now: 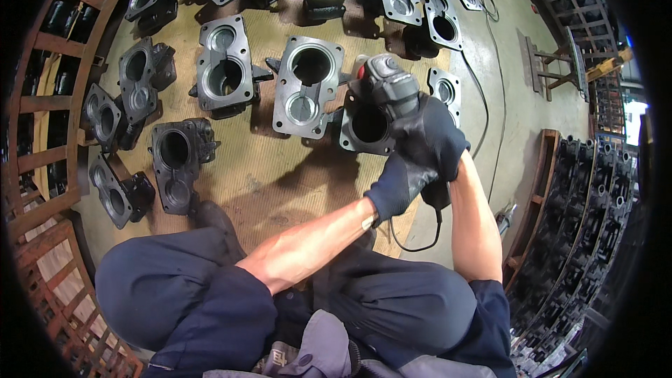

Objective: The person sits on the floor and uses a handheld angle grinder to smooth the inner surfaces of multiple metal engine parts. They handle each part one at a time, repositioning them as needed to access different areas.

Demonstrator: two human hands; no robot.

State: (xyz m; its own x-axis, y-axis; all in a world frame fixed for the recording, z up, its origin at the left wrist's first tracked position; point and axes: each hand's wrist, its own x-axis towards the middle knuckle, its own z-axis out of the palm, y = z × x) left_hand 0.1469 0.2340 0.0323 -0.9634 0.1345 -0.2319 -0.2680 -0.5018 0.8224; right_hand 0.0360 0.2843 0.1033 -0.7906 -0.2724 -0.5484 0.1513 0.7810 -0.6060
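Note:
Both my hands, in dark gloves, are wrapped round a grey angle grinder (393, 85) with a red part at its front. My right hand (434, 133) grips the body close behind the head. Lower down, my left hand (401, 183) closes on the rear part, where the black cord leaves it. Beneath the grinder lies a machined metal casting (350, 138) with a large round bore; the tool covers much of its upper face. Whether the disc touches the metal is hidden. Just left of it stands a similar casting (287, 101) with two round openings.
Several more castings stand around, among them one at centre left (225, 73) and one near my left knee (175, 164). A power cord (484, 105) runs along the floor at right. Slatted wooden crates (52, 105) line the left; stacked dark parts (574, 217) fill the right.

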